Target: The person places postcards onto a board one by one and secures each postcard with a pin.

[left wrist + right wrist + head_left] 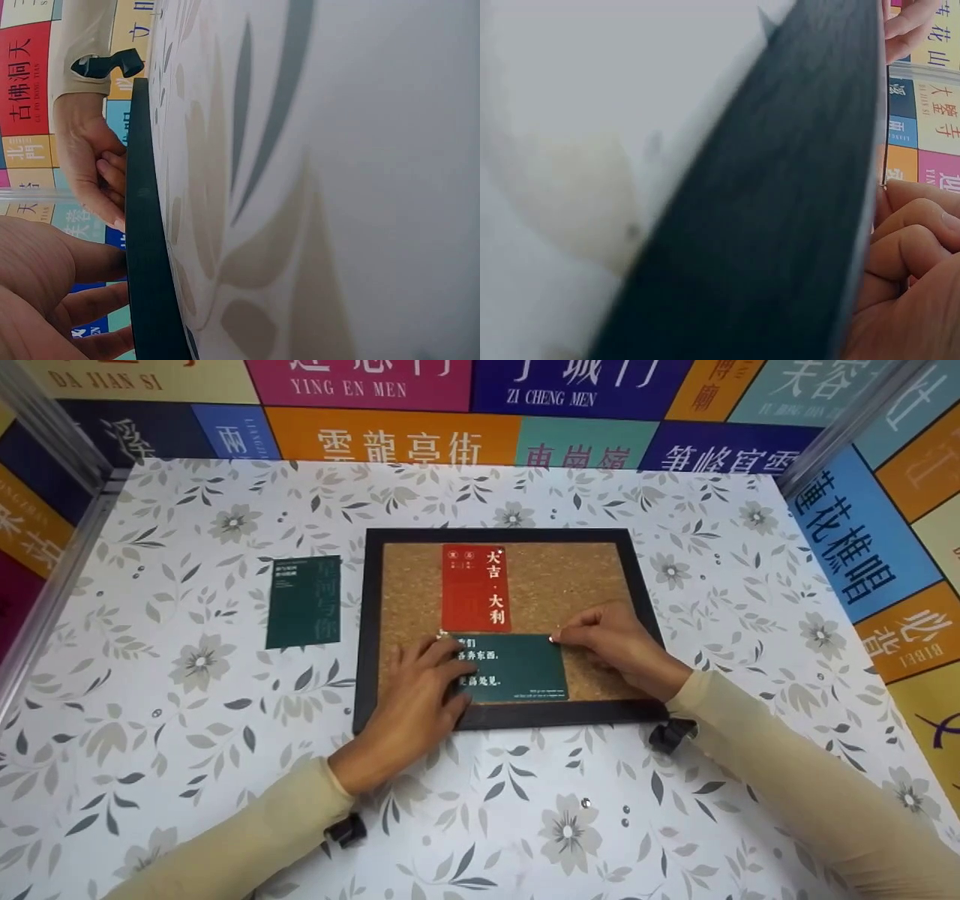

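A dark green card (517,667) with white writing lies sideways on a cork board (585,577), just below an upright red card (474,589). My left hand (420,690) rests over the green card's left end with its fingers stretched out. At the card's top right corner, my right hand (619,645) pinches a small pushpin (553,639) between thumb and forefinger. Another shiny pin (442,634) shows near its top left corner. In the right wrist view the curled fingers (911,232) are seen past the board's dark frame (780,180), which hides most of the cards.
A second green card (304,604) lies upright on the flowered tabletop (187,780), left of the board. Nearer me are a loose shiny pin (586,803) and small dark dots (625,815). Panels with large lettering (390,435) stand behind and beside the table.
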Available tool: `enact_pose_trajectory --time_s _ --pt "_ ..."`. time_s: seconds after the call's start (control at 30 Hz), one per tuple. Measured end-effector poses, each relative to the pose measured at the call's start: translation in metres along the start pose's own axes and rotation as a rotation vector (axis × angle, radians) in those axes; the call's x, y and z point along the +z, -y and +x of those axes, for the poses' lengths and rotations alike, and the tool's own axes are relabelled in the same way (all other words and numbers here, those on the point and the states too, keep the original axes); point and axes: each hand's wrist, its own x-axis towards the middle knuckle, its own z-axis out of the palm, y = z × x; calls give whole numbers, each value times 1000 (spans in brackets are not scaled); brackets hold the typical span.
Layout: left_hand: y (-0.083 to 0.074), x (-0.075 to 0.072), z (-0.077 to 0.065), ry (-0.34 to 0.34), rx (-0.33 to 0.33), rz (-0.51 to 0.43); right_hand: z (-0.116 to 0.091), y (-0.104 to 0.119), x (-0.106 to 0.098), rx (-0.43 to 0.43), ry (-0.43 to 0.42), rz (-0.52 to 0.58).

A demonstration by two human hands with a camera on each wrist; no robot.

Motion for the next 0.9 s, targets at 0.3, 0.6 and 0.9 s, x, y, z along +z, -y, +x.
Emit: enact_pose_trajectory --time_s 0.3,0.6,0.9 --pt "-1 -1 1 9 -14 9 0 0 1 -29 -5 -8" --pt "0 -1 0 0 -7 3 1 0 6 -68 -41 -54" --pt "-1 0 0 4 -13 8 1 -3 9 -103 -74 -101"
